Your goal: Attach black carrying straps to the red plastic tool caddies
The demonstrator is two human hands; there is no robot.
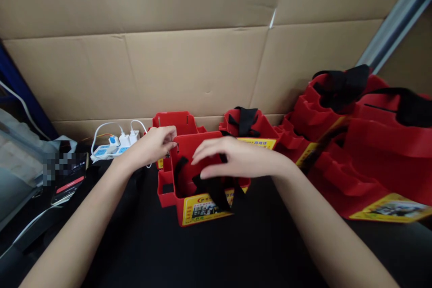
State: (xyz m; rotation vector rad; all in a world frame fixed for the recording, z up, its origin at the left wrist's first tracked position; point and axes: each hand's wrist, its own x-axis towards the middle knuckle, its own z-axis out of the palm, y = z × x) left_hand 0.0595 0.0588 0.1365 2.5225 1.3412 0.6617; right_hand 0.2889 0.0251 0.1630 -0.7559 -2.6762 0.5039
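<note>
A red plastic box [199,144] with a yellow printed label [202,211] stands on the black surface in front of me. My left hand [158,144] is closed at its upper left corner, thumb and fingers pinched by a slot in the wall. Over the box's opening hovers my right hand [232,155], slightly blurred, fingers curved and thumb apart, with nothing visible in it. Below that hand, a black strap [216,191] hangs out of the box across the label. The right hand hides part of the box's interior and back wall.
Behind stand two more red boxes [168,119] [266,128]. At right, larger-looking red boxes [388,148] with black straps are grouped. On the left are a power strip [104,151] with white plugs, a phone [69,184] and cables. Cardboard [195,72] lines the back.
</note>
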